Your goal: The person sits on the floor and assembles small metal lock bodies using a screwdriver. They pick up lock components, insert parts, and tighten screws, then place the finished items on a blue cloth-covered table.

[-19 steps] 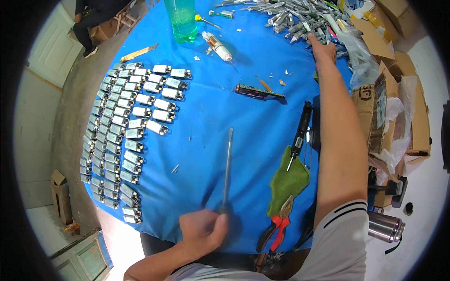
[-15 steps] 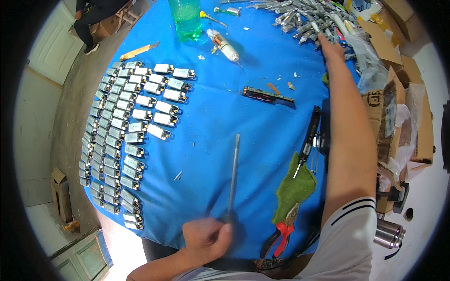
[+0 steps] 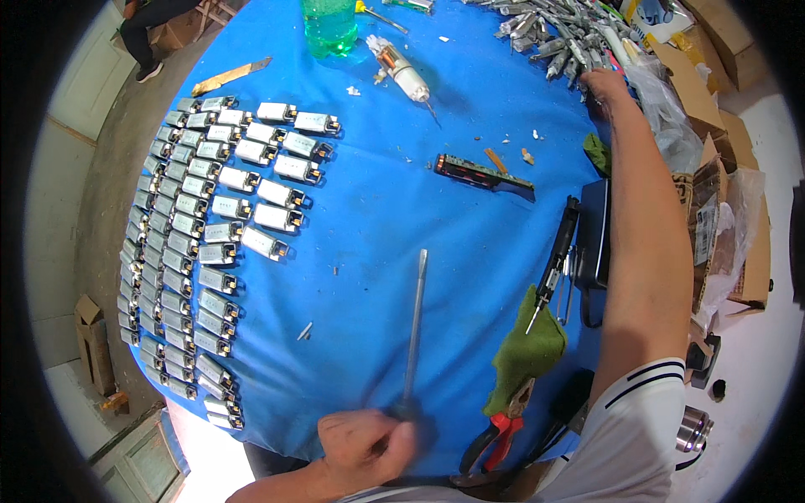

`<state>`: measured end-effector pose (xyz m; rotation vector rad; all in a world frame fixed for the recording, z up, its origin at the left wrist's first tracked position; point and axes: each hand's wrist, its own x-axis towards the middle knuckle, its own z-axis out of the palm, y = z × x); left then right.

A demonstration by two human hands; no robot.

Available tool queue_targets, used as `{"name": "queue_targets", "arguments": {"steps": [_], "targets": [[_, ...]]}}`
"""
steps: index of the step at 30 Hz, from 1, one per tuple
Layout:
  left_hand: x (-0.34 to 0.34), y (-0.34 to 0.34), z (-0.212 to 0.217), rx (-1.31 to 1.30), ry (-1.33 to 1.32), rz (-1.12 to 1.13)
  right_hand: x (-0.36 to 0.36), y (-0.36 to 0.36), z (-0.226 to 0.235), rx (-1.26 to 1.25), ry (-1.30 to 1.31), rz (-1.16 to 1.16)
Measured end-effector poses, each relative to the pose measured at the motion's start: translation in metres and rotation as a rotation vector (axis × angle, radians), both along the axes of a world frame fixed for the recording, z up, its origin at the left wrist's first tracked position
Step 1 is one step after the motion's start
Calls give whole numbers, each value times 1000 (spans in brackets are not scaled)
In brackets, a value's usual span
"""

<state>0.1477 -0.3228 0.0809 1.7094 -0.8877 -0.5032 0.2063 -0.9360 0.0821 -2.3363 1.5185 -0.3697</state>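
Observation:
My left hand (image 3: 365,444) is closed in a fist at the near edge of the table. It grips a screwdriver (image 3: 415,331) by its blurred dark handle, the long metal shaft pointing away from me. My right arm stretches to the far right, where my right hand (image 3: 605,85) touches the near side of a heap of slim silver-grey parts (image 3: 553,38). Its fingers curl down and are partly hidden; what they hold I cannot make out. On the left, rows of small silver-white rectangular cells with black ends (image 3: 281,193) lie on the blue cloth (image 3: 360,293).
A dark opened device (image 3: 482,174) lies mid-table. Red-handled pliers (image 3: 503,432) and a black pen-shaped driver (image 3: 555,260) rest around a green cloth (image 3: 528,352). Farther off are a white cylindrical tool (image 3: 398,71) and a bottle of green liquid (image 3: 329,29). Cardboard boxes (image 3: 746,243) line the right.
My right hand has shifted nearer and slightly right along the heap's edge, its fingers now more bent. The view has moved a little. My left hand keeps its grip on the screwdriver.

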Motion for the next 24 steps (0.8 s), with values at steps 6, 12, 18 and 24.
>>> {"name": "queue_targets", "arguments": {"steps": [6,12,18,24], "targets": [[-3,1,2,25,-47,1,-3,15,-4,-107,141,47],[-8,1,3,89,-70,69,6,81,12,-50,291,64],[-13,-1,6,124,-72,112,-5,182,31,-21,287,163],[-16,-1,8,82,-58,160,-28,273,49,25,263,306]]}}
